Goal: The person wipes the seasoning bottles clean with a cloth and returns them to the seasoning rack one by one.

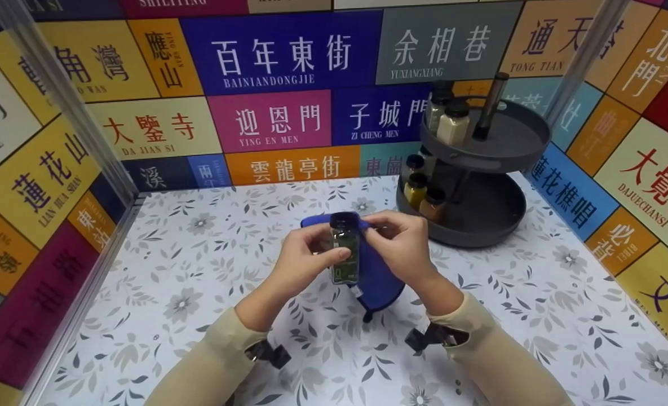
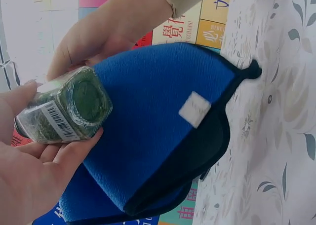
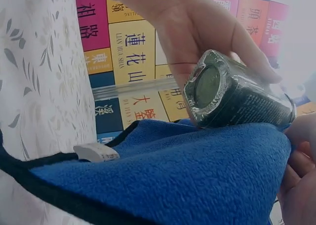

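Note:
My left hand (image 1: 311,255) grips a clear glass spice jar (image 1: 345,254) with a dark lid and green contents, held upright above the table. In the left wrist view the jar (image 2: 69,106) shows its base and a barcode label. Beside it my right hand (image 1: 404,245) pinches a blue cloth (image 1: 376,276) near the jar's lid. The cloth has dark edging, a hanging loop and a small white tag (image 2: 194,109). It hangs down behind the jar, and in the right wrist view its upper part (image 3: 212,170) lies against the jar's side.
A dark two-tier round rack (image 1: 480,237) stands at the back right. Its upper tier bears jars, among them one with pale contents (image 1: 453,123); several more, including a yellow one (image 1: 415,192), stand below. Sign-patterned walls (image 1: 280,53) enclose the floral-covered table (image 1: 187,349).

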Available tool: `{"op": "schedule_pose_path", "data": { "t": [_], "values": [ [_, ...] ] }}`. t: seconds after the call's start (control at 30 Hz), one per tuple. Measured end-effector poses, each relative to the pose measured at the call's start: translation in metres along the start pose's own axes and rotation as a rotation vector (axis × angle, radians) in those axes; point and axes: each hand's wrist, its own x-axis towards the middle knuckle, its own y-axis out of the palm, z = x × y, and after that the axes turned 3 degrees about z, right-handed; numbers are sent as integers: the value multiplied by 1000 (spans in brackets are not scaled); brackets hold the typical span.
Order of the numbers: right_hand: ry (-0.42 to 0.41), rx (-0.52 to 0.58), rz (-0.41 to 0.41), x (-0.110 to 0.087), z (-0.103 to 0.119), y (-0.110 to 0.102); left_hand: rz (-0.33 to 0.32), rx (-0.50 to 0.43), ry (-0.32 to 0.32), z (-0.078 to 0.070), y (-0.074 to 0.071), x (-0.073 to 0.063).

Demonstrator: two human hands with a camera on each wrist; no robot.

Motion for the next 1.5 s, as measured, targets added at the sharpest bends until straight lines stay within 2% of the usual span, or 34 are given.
{"op": "schedule_pose_path", "data": {
  "t": [0.1,0.3,0.47,0.6,0.8,1.0,1.13,1.33,1.5],
  "values": [
    [-91,-38,-3,-1,-2,2,-27,16,6,0,1,-1],
    [-279,-183,-8,-4,-6,8,-88,34,-18,2,-2,1],
    [-365,-258,41,-10,-5,16,-177,-69,-63,3,-8,5],
    [-384,-241,93,-13,-4,21,-231,-180,-82,-1,-15,7],
    [-370,-211,136,-16,0,24,-244,-263,-67,-10,-24,7],
    [-374,-208,157,-20,9,28,-303,-236,-21,-25,-30,0],
    [-339,-209,105,-18,9,26,-255,-208,-1,-25,-26,-1],
    [-216,-202,69,-11,2,16,-136,-167,-25,-13,-12,-2],
    [-185,-197,23,-2,-1,5,-7,-139,-36,-9,-2,-3]
  ]
}}
